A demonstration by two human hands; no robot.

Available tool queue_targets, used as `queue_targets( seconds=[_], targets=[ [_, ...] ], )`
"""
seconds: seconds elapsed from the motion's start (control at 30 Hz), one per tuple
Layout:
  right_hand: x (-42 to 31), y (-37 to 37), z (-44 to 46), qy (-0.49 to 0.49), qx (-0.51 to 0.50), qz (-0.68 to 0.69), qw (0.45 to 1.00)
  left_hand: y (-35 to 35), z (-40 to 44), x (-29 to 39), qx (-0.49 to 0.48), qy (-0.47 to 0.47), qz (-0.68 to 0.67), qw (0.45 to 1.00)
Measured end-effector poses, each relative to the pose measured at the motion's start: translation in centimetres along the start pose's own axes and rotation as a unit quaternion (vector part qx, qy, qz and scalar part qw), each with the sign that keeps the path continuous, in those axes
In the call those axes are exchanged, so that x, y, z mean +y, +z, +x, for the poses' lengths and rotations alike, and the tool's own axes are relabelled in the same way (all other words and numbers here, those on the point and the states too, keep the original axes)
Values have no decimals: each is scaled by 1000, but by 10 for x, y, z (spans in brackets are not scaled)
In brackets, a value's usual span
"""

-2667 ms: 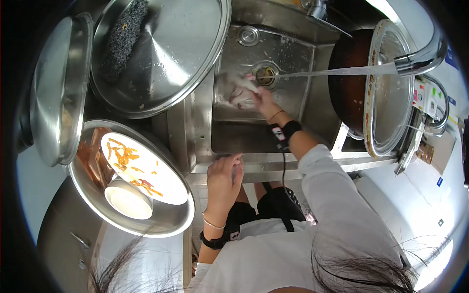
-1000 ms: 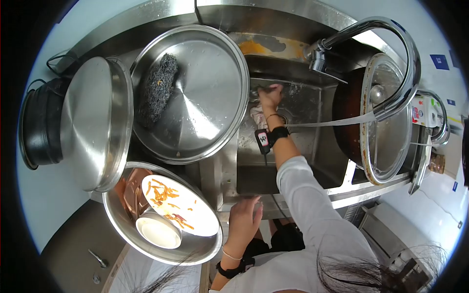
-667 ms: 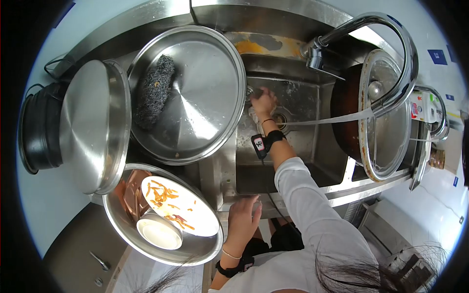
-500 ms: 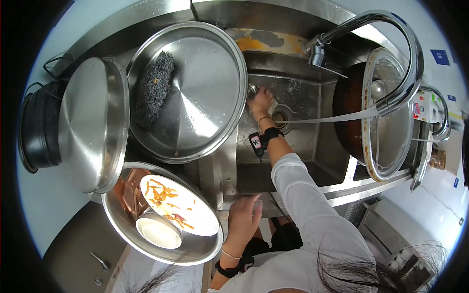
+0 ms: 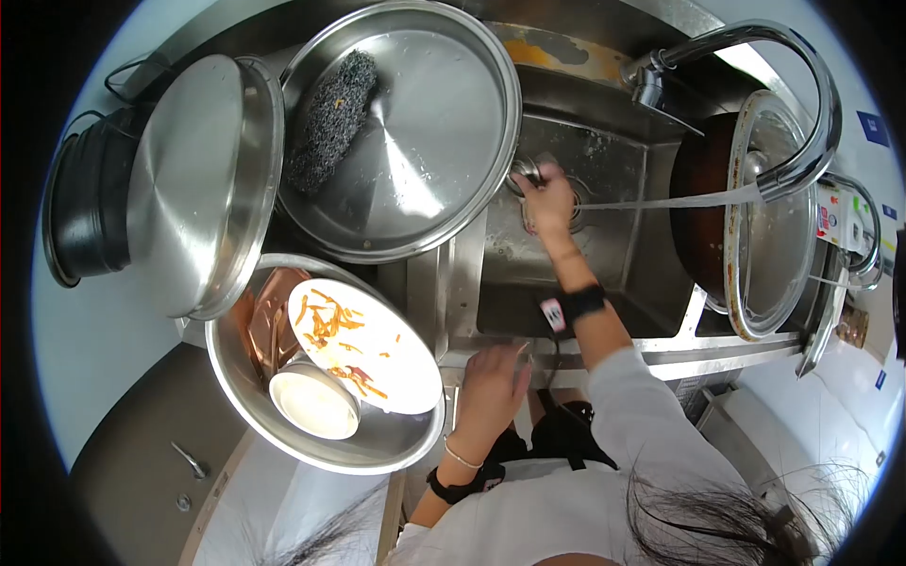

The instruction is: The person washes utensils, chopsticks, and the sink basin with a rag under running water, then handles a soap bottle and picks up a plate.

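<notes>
My right hand (image 5: 550,203) is down in the steel sink (image 5: 604,255), next to the drain (image 5: 578,212). Its fingers are closed on a small round metal piece (image 5: 525,174), close to the rim of the wide steel basin (image 5: 444,123); fingers and blur hide its exact kind. A thin stream of water (image 5: 670,201) runs from the faucet (image 5: 797,174) toward that hand. My left hand (image 5: 491,391) is at the sink's front edge, fingers stretched out and holding nothing.
A dark scouring pad (image 5: 335,118) lies in the basin. Below, a steel bowl (image 5: 231,415) holds a white plate (image 5: 415,377) with food scraps and a small bowl (image 5: 311,401). A lid (image 5: 189,189) leans at left; a glass-lidded pot (image 5: 703,208) stands right.
My right hand has shifted from the basin's rim toward the drain, the metal piece moving with it. The whole view has shifted slightly; my left hand stays by the front edge.
</notes>
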State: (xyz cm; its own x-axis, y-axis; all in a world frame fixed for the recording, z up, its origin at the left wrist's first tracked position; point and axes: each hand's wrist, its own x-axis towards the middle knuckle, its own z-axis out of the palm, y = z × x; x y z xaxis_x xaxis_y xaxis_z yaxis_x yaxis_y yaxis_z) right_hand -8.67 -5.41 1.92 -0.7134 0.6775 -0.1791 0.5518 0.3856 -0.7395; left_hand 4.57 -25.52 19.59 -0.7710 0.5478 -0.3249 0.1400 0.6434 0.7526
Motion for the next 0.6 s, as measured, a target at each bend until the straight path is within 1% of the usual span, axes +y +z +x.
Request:
queue_targets(
  seconds=[0.07,0.13,0.2,0.27,0.3,0.33,0.4,0.5,0.6],
  targets=[
    [-23,-40,-28,22,-24,95,995,2,0,2,-7,1,-2,1000],
    [-42,-73,-58,-61,-37,130,989,-1,0,8,-6,-4,-10,1000],
    [-59,-95,-82,-126,-117,13,985,0,-1,10,7,-16,-17,1000],
    [-78,-85,-100,-92,-232,103,963,3,-3,9,30,-33,-24,999],
    [-86,-76,-104,-34,-320,99,942,5,-5,7,34,-44,-21,998],
    [-94,-65,-111,-26,-336,91,937,6,-5,5,39,-54,-19,998],
    [-102,-41,-119,-68,-331,85,937,7,-4,4,45,-65,-8,997],
    [-112,-35,-123,-159,-274,54,947,6,-4,1,37,-69,11,997],
    [-113,-51,-120,-90,-268,113,953,12,-4,-2,28,-69,-3,997]
  ],
)
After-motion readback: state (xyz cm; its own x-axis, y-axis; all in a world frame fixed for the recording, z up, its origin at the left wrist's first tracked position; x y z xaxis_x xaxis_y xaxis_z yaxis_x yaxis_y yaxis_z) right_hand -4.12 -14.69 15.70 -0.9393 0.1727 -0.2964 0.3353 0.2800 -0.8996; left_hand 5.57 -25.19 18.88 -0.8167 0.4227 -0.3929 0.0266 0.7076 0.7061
